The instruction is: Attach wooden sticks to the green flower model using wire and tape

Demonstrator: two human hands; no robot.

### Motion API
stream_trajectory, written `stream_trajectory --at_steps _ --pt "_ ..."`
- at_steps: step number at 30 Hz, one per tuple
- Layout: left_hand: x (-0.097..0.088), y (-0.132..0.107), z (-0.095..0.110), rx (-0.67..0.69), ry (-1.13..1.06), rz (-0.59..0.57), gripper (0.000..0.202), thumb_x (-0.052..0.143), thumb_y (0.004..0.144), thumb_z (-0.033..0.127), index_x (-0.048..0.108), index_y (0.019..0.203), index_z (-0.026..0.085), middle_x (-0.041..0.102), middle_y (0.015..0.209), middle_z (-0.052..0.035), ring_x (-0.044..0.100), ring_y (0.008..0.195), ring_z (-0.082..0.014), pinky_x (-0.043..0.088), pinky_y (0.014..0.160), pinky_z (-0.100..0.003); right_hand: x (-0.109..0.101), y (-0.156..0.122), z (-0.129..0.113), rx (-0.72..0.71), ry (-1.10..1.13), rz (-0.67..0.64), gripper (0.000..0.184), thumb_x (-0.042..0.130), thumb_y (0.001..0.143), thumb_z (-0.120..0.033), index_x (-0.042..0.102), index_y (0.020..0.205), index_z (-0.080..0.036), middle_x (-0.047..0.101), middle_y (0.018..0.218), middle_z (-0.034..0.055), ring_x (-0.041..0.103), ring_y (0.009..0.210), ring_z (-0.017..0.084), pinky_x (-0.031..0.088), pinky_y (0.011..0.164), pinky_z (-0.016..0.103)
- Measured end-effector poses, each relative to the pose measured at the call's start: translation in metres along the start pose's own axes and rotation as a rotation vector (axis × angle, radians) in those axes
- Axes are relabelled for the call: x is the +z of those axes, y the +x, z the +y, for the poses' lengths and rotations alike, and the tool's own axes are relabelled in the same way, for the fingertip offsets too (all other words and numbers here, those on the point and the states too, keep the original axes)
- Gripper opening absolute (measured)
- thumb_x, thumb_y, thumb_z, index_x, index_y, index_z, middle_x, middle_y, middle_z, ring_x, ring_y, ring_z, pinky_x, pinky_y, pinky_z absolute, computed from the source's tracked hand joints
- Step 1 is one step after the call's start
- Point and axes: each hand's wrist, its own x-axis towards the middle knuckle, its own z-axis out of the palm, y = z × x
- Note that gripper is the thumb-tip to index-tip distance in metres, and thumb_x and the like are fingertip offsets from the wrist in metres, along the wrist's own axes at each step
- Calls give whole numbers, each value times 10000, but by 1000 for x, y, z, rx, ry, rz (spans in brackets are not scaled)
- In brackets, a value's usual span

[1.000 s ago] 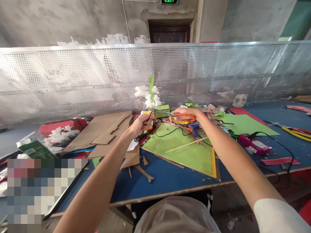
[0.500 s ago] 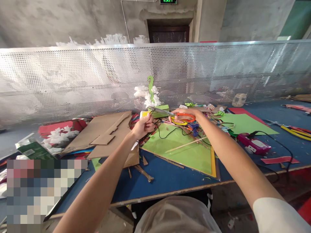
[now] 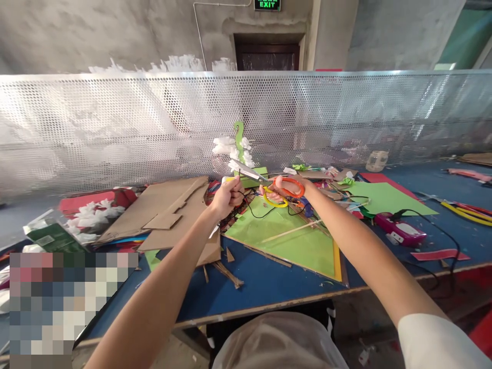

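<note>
Head view: a perforated metal panel stands across the far side, beyond both hands. Before it spreads a blue table, lying beneath the hands and reaching out past each. Brown cardboard sheets lie to the left of the left hand, while a green sheet lies on the near side of the right hand, a thin stick resting across it. Just beyond the left hand is a green stand, its curved strip upright among white tufts. Well to the right of the right hand sits a magenta device.

The right hand is partly open, its fingers in the spread orange and yellow handles of the scissors; the parted blades point toward the left hand. The left hand is closed, fingers curled, gripping a small yellow-and-white piece that shows above the thumb side. Whether the blades touch it, I cannot tell.
</note>
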Motion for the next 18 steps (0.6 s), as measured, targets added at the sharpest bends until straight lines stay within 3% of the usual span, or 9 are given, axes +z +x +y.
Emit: stream_trajectory --at_steps 9,14,18 --pt "-6 2 5 0 6 32 535 683 930 423 315 607 208 184 558 103 149 385 -22 144 362 -145 -16 3 15 -201 -197 -11 590 640 905 -749 534 983 -175 441 624 -77 324 472 70 314 418 215" --pt "-6 1 8 0 -10 35 537 664 944 416 308 601 207 180 569 100 147 392 -23 146 364 -142 -10 3 11 -173 -169 1 605 608 900 -782 497 983 -193 395 635 -78 282 509 83 282 433 236" --pt "-8 0 9 -18 -25 23 535 650 957 418 307 604 208 181 569 99 151 392 -26 152 364 -142 0 1 -1 -78 -117 19 595 572 913 -783 474 975 -200 393 698 -49 292 592 102 325 512 270"
